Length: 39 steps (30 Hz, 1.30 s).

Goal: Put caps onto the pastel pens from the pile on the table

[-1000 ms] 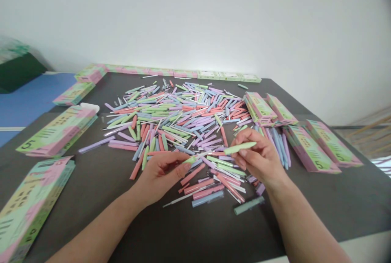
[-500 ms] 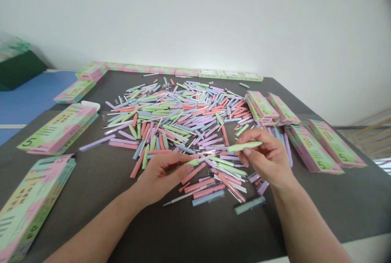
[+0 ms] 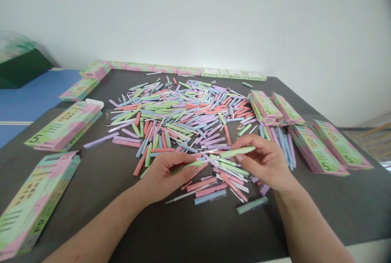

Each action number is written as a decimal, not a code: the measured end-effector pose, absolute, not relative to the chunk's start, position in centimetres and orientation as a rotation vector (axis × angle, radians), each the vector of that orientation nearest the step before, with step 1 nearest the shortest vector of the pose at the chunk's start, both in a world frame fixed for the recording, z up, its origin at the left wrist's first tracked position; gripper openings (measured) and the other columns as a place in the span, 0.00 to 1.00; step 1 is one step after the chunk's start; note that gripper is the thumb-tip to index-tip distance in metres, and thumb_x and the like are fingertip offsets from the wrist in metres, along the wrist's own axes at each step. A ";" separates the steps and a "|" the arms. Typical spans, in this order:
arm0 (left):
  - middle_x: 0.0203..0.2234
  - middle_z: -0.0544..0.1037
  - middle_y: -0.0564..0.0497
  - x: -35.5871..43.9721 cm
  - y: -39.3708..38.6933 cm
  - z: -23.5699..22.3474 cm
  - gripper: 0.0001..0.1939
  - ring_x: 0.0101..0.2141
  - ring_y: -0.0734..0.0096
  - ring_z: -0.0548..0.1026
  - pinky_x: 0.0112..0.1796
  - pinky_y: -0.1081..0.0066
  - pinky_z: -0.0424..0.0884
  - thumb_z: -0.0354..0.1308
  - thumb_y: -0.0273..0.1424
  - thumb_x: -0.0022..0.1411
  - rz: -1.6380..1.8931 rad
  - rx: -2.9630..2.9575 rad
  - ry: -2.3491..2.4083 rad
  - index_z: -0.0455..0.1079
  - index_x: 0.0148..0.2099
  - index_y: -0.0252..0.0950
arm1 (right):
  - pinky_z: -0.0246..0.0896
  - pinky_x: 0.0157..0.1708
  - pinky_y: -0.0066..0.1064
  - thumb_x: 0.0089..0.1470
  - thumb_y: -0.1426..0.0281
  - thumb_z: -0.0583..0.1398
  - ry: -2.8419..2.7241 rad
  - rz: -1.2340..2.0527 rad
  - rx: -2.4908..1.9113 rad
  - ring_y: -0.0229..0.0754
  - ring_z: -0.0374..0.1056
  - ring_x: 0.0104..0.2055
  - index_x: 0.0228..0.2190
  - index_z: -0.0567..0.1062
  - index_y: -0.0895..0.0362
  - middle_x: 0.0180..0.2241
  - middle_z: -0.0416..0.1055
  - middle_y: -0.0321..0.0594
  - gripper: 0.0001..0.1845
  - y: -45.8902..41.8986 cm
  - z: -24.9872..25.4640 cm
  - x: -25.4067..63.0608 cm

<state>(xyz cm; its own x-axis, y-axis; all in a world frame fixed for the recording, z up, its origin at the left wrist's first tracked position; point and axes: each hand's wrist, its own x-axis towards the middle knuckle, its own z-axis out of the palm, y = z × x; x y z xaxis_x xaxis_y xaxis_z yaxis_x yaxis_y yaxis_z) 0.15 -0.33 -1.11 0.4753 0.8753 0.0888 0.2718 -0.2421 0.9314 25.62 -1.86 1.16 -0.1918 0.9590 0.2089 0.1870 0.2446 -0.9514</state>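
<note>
A large loose heap of pastel plastic pens (image 3: 177, 120) in pink, green, blue and lilac covers the middle of the dark table (image 3: 345, 198), mixed with thin white sticks. My left hand (image 3: 166, 175) is shut on a green pen piece (image 3: 189, 166), which lies across its fingers. My right hand (image 3: 264, 161) pinches a pale green pen barrel (image 3: 237, 152) between thumb and fingers. The two pieces point towards each other, a small gap between them. Both hands hover over the near edge of the heap.
Pink-and-green pen boxes (image 3: 62, 126) lie flat at the left, more boxes (image 3: 317, 149) stand at the right, and a row of boxes (image 3: 186, 71) lines the far table edge. A blue surface (image 3: 33, 88) and a dark green object (image 3: 21, 65) lie beyond the left side.
My right hand has moved the pale green barrel left, closer to the piece in my left hand. The left hand has turned slightly. The whole view has drifted a little.
</note>
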 end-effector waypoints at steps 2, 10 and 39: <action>0.24 0.78 0.49 0.2 -0.3 -1.2 0.14 0.24 0.74 0.72 0.23 0.78 0.65 0.59 0.34 0.59 0.796 1.766 0.985 0.79 0.43 0.32 | 0.63 0.22 0.25 0.52 0.70 0.64 -1.588 1.054 -1.120 0.36 0.68 0.25 0.33 0.76 0.55 0.29 0.73 0.39 0.05 -1.9 1.1 25.8; 0.23 0.77 0.50 0.3 -0.2 -0.5 0.13 0.24 0.73 0.72 0.24 0.78 0.66 0.59 0.33 0.58 0.799 1.800 0.988 0.79 0.42 0.32 | 0.65 0.24 0.25 0.52 0.68 0.64 -1.648 1.051 -1.134 0.37 0.69 0.27 0.34 0.77 0.55 0.29 0.74 0.39 0.06 -1.8 1.1 26.6; 0.20 0.68 0.55 0.5 -0.5 -1.2 0.11 0.19 0.82 0.60 0.19 0.80 0.54 0.58 0.30 0.60 0.779 1.892 0.894 0.76 0.40 0.28 | 0.68 0.29 0.28 0.51 0.69 0.65 -1.753 1.025 -1.108 0.41 0.74 0.31 0.35 0.79 0.57 0.32 0.78 0.43 0.08 -1.9 0.2 24.2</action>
